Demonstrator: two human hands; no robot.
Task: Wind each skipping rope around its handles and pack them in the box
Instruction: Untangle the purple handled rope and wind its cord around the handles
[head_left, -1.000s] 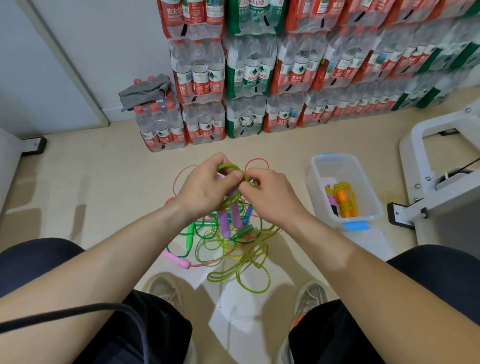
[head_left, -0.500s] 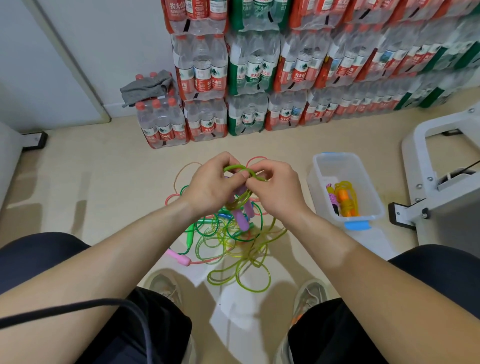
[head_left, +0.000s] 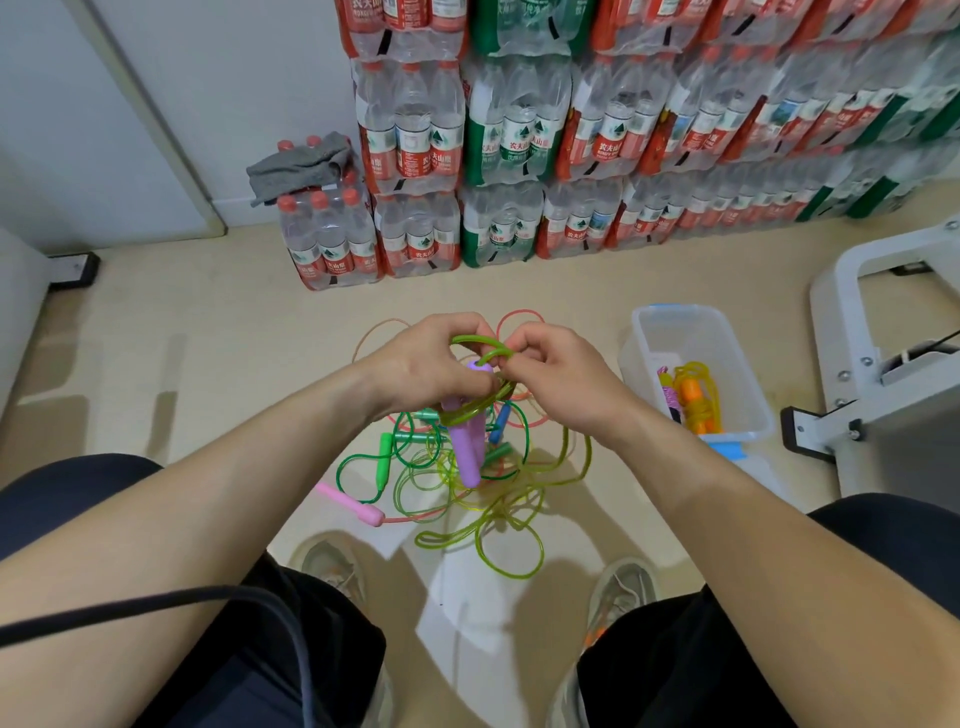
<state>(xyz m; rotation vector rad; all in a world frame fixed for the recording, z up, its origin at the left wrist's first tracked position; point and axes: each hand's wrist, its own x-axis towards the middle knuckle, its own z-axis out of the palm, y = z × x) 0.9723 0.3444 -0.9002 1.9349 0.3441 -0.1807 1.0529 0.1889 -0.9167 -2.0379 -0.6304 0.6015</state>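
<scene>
Skipping rope with purple handles (head_left: 466, 447) is held above the floor between both hands — the left hand (head_left: 423, 366) curls round the handles' upper ends, and the right hand (head_left: 558, 376) pinches a loop of its yellow-green cord (head_left: 475, 340) at the top. Below them a tangle of loose ropes (head_left: 483, 509) lies on the floor, a pink handle (head_left: 350, 504) at its near left. To the right stands a clear box (head_left: 675, 312), open — inside lies a wound rope with orange handles (head_left: 695, 400) and yellow cord, with a darker handle at its left, too small to tell
</scene>
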